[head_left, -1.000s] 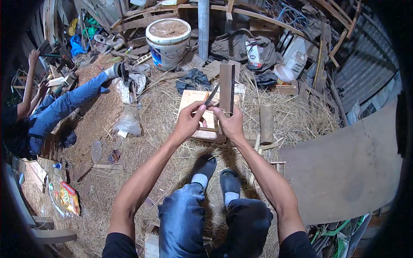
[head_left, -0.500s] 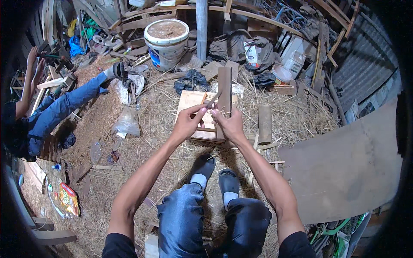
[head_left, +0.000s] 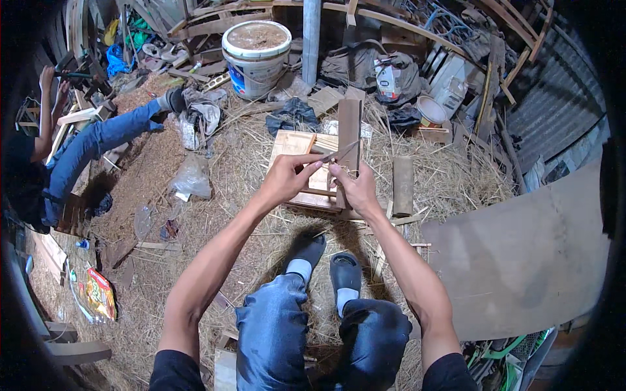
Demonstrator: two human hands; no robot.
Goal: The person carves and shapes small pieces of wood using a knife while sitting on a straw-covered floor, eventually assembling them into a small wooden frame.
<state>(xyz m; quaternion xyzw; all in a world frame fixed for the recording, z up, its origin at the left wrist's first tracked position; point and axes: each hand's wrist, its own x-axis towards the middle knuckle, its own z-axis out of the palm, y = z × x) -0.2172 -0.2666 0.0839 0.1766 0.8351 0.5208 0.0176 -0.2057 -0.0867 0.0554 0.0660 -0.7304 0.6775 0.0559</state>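
Observation:
In front of my knees, both hands work close together over a low wooden block. My left hand (head_left: 287, 177) pinches one end of a thin dark blade (head_left: 347, 150), whose narrow tip points up and to the right. My right hand (head_left: 357, 189) is closed just beside it, its thumb close to the blade. Whatever lies in its fingers is too small to make out; pale thin strands show there. Behind the hands, a brown plank (head_left: 349, 124) lies lengthwise over the light wooden block (head_left: 287, 146).
Straw covers the floor. Beyond the block stand a white bucket (head_left: 256, 55) and a grey post (head_left: 311, 42). A short board (head_left: 402, 187) lies right of the block, and a large brown sheet (head_left: 521, 254) farther right. Another person's leg (head_left: 104, 137) stretches in from the left.
The blade has swung from steeply upright to a flatter slant toward the right. Both hands have shifted slightly, staying close together; the view has moved a little.

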